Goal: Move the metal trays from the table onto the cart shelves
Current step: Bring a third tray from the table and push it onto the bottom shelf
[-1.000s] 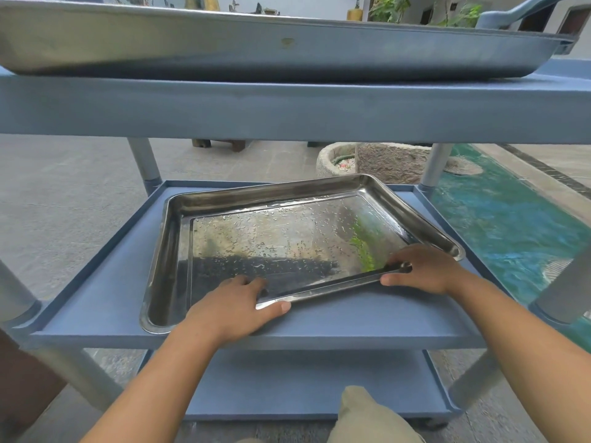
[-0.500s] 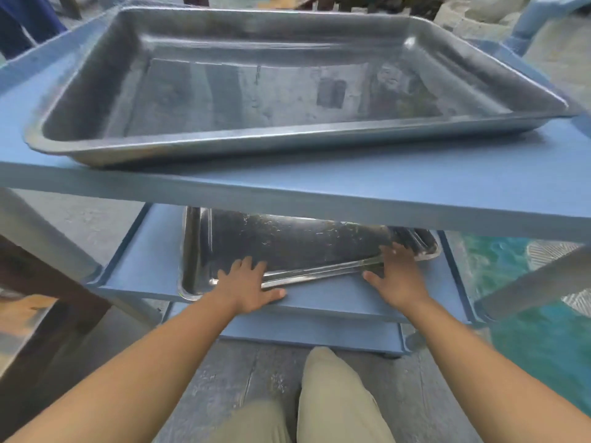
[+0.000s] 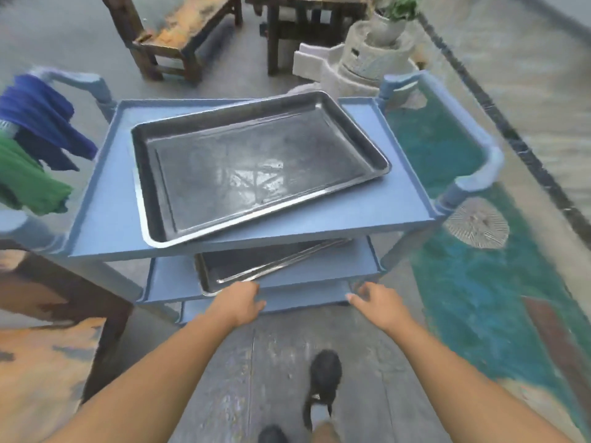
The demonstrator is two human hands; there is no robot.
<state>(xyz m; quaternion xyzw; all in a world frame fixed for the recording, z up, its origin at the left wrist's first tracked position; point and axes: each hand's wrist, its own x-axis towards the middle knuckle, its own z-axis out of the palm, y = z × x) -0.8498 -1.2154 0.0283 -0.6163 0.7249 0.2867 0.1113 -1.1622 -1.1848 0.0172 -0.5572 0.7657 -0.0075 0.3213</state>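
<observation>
The cart (image 3: 105,219) is a blue three-shelf unit, and it stands directly before us. Its top shelf (image 3: 367,215) carries the larger metal tray (image 3: 256,167), set at a slight angle and lying flat inside the raised lip. Below it, the middle shelf (image 3: 319,270) holds a second tray (image 3: 256,266), mostly hidden under the top deck, with only its near rim and one corner showing. The lowest shelf is barely visible.

We judge both trays to be thin sheet steel — stiff, fairly light, and slick where the surface shines. The rolled rim is the place to take hold, one hand on each short side, so the pan cannot tip.

Our left hand (image 3: 238,302) hangs at the near corner of the lower tray, fingers loosely curled and gripping nothing we can see; contact with the rim cannot be confirmed. Our right hand (image 3: 374,303) is spread and empty — clear of the shelf edge.
</observation>
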